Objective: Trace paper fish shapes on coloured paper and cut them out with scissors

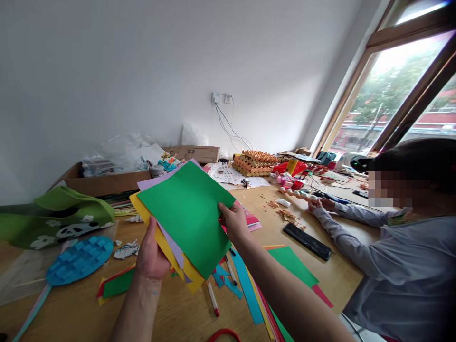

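Note:
I hold a fanned stack of coloured paper sheets above the wooden table (185, 313). A green sheet (190, 213) lies on top, with lilac and yellow sheets (162, 237) showing behind it. My left hand (151, 254) grips the stack's lower left edge, thumb on the front. My right hand (233, 221) pinches the green sheet's right edge. Under the stack lie strips of blue, red and green paper (245, 282) and a red-tipped pen (213, 299).
A blue paper fan (79, 260) and green panda bag (57, 218) lie at the left. Cardboard boxes (107, 180) and egg trays (254, 164) stand at the back. A person in a grey sleeve (356, 247) sits at the right, near a black remote (307, 241).

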A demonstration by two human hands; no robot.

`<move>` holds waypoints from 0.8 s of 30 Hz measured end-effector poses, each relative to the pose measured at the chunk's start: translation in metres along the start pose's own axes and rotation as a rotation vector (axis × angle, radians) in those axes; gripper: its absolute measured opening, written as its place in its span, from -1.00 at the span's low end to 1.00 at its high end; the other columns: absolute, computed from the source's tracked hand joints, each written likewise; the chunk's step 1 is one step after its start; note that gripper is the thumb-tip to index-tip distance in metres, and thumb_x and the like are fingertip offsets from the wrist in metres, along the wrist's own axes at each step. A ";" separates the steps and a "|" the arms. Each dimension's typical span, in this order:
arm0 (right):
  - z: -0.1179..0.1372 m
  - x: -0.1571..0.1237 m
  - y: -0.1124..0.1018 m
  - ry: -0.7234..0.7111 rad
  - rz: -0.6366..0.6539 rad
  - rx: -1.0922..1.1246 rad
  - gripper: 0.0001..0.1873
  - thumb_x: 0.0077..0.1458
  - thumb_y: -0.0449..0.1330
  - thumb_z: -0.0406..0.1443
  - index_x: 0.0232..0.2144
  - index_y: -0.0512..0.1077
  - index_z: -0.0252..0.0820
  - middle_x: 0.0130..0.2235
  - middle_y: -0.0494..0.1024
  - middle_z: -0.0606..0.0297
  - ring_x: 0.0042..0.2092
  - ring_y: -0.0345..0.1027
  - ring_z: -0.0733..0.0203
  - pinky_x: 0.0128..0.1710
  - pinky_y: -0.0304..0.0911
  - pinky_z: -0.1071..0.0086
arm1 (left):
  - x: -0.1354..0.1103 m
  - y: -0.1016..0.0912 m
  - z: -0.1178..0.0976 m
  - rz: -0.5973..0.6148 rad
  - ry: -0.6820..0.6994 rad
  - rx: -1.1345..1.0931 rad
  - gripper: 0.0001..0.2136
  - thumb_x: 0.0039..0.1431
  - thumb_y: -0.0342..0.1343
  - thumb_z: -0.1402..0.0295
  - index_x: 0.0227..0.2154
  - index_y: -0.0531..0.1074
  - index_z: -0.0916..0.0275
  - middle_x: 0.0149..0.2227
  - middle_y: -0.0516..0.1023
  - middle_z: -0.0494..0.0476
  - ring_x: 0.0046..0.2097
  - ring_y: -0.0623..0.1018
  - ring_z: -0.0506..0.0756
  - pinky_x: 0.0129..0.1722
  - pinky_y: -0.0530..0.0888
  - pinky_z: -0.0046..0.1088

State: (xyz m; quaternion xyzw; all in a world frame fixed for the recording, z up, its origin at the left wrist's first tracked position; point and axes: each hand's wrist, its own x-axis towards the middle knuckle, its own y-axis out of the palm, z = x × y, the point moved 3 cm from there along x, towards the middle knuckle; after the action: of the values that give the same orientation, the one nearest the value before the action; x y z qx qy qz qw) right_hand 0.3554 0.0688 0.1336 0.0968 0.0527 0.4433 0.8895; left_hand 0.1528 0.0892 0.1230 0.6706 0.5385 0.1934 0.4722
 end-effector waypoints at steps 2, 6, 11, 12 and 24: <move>-0.002 0.002 -0.002 -0.020 -0.005 -0.024 -0.65 -0.27 0.30 -0.08 -0.57 0.30 -0.19 -0.71 0.30 0.49 -0.68 0.17 0.39 -0.69 0.10 0.50 | -0.001 -0.001 0.001 -0.075 -0.025 0.054 -0.76 0.28 -0.05 0.27 -0.31 0.50 0.24 -0.42 0.60 0.15 -0.16 0.60 0.17 -0.07 0.50 -0.22; -0.006 0.006 -0.006 -0.036 -0.008 -0.058 -0.60 -0.23 0.26 0.00 -0.59 0.25 -0.16 -0.72 0.28 0.49 -0.68 0.17 0.38 -0.69 0.08 0.49 | 0.001 -0.002 0.001 -0.137 -0.028 0.124 -0.80 0.27 -0.01 0.30 -0.37 0.47 0.24 -0.52 0.51 0.07 -0.29 0.60 0.13 -0.20 0.55 -0.28; -0.004 0.006 -0.009 -0.047 -0.005 -0.073 -0.56 -0.18 0.20 0.08 -0.57 0.23 -0.15 -0.72 0.25 0.51 -0.68 0.18 0.37 -0.69 0.06 0.50 | 0.002 -0.003 0.004 -0.124 -0.008 0.139 -0.83 0.26 0.00 0.31 -0.31 0.47 0.22 -0.52 0.50 0.04 -0.32 0.60 0.11 -0.21 0.55 -0.29; -0.003 0.006 -0.010 -0.053 -0.008 -0.076 -0.55 -0.17 0.20 0.09 -0.58 0.21 -0.14 -0.72 0.23 0.52 -0.69 0.17 0.37 -0.69 0.05 0.51 | 0.002 -0.002 0.004 -0.116 -0.006 0.135 -0.83 0.26 0.00 0.30 -0.29 0.47 0.22 -0.48 0.53 0.07 -0.30 0.60 0.11 -0.20 0.55 -0.28; 0.044 0.021 -0.043 -0.147 -0.196 0.149 -0.61 -0.04 0.24 -0.01 -0.53 0.19 -0.12 -0.68 0.23 0.53 -0.66 0.19 0.39 -0.68 0.14 0.53 | 0.005 -0.008 -0.004 -0.031 0.077 0.046 -0.66 0.30 -0.08 0.34 0.08 0.37 0.26 -0.22 0.64 0.17 -0.21 0.63 0.14 -0.02 0.50 -0.26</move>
State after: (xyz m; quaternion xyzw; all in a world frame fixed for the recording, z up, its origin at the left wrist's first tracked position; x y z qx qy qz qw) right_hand 0.4095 0.0550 0.1671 0.1892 0.0294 0.3411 0.9203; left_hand 0.1470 0.0953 0.1166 0.6650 0.5709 0.1993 0.4383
